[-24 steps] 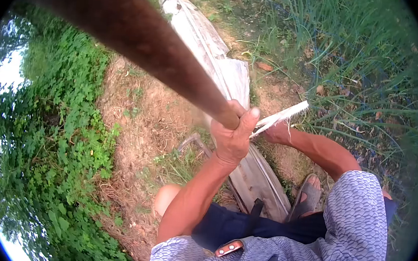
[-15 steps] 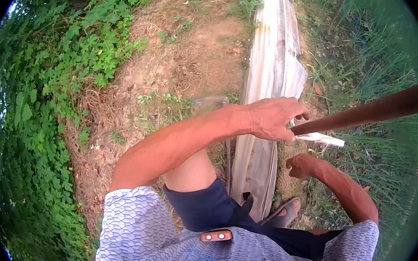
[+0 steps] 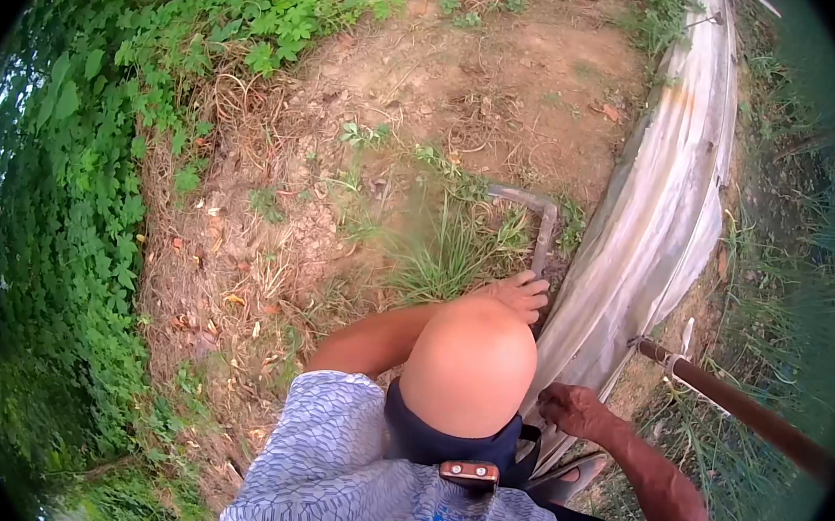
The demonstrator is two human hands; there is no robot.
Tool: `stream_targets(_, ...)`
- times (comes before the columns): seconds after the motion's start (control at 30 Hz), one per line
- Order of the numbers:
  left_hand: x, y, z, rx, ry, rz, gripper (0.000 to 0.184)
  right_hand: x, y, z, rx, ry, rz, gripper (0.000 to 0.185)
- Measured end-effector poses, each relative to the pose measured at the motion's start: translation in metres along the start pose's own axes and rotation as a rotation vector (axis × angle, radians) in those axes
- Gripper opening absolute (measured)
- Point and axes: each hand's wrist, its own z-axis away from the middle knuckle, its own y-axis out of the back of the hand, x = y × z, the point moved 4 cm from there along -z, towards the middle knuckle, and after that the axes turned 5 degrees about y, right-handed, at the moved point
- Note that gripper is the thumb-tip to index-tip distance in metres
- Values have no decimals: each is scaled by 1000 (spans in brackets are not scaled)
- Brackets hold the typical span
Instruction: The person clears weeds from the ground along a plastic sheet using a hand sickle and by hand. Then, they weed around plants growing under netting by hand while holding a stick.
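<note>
My left hand (image 3: 518,295) reaches past my bent knee to the ground, fingers spread and stretched to the right. It is at the lower end of a grey pipe (image 3: 545,235) with an elbow bend; whether it touches the pipe I cannot tell. The long, whitish folded sheet (image 3: 649,207) runs along the ground just right of it. My right hand (image 3: 572,410) hangs over the sheet's near end with its fingers curled in. What these fingers hold, if anything, is hidden. A brown pole (image 3: 736,400) slants away beyond the right hand, touched by neither hand.
Dense green leaves (image 3: 54,175) line the left side. Bare soil with dry stalks (image 3: 354,84) lies between them and the sheet. Grass tufts (image 3: 443,253) grow around the pipe. Dark green netting (image 3: 816,299) and thin grass are on the right.
My left hand has moved from beside the pole, across the sheet, down to the pipe. The view has shifted left, so the sheet now appears further right. My right hand stays curled, now over the sheet.
</note>
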Motion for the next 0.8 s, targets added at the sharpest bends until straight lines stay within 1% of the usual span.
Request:
stream_targets(0.03, -2, 14, 4, -5, 15, 9, 26, -16, -3, -11, 23, -112, -92, 35)
stream_targets(0.07, -6, 25, -1, 4, 8, -6, 19, -23, -1, -18, 55, -228, -172, 41)
stream_targets(0.1, -12, 36, -5, 8, -4, -20, 12, -28, -4, -26, 50, -230, -170, 41)
stream_targets(0.17, -25, 40, -10, -3, -8, -41, 14, -29, -3, -44, 343, -58, -23, 47)
stream_targets(0.2, -31, 57, -15, 81, 37, -47, 14, 1, -19, -58, 390, -48, -116, 48)
stream_targets(0.23, -37, 71, -17, 160, 85, -56, 14, -24, -9, -58, 394, -49, -131, 48)
stream_targets(0.27, -42, 79, -22, 246, 128, -58, 20, -46, 6, -54, 446, -78, -261, 45)
stream_targets(0.3, -48, 83, -26, 241, 124, -55, 20, -61, 17, -53, 497, -107, -389, 42)
stream_targets(0.33, -58, 91, -30, 343, 202, -9, 22, -48, 16, -58, 487, -203, -686, 32)
stream_targets(0.37, -67, 100, -30, 446, 281, 39, 25, -49, 24, -59, 487, -203, -689, 32)
stream_targets(0.4, -76, 106, -29, 501, 360, 95, 36, -48, 37, -55, 561, -262, -680, 28)
stream_targets(0.43, -83, 112, -28, 500, 355, 104, 36, -47, 50, -51, 636, -326, -671, 24)
stream_targets(0.5, -110, 127, -5, 518, 766, 159, 50, -48, 64, -42, 648, -352, -751, 21)
stream_targets(0.57, -138, 120, 32, 321, 943, 79, 66, -49, 78, -31, 674, -404, -693, 19)
stream_targets(0.63, -162, 105, 80, 58, 1093, 14, 72, -50, 95, -20, 705, -373, -666, 19)
stream_targets(0.7, -170, 108, 116, -164, 1292, 153, 74, -44, 109, -5, 803, -404, -588, 20)
stream_targets(0.73, -171, 112, 125, -168, 1277, 154, 74, -39, 113, 2, 809, -380, -567, 21)
stream_targets(0.77, -172, 112, 135, -235, 1274, 136, 75, -37, 114, 11, 823, -388, -575, 21)
stream_targets(0.8, -172, 115, 138, -301, 1270, 114, 75, -49, 118, 22, 791, -387, -566, 20)
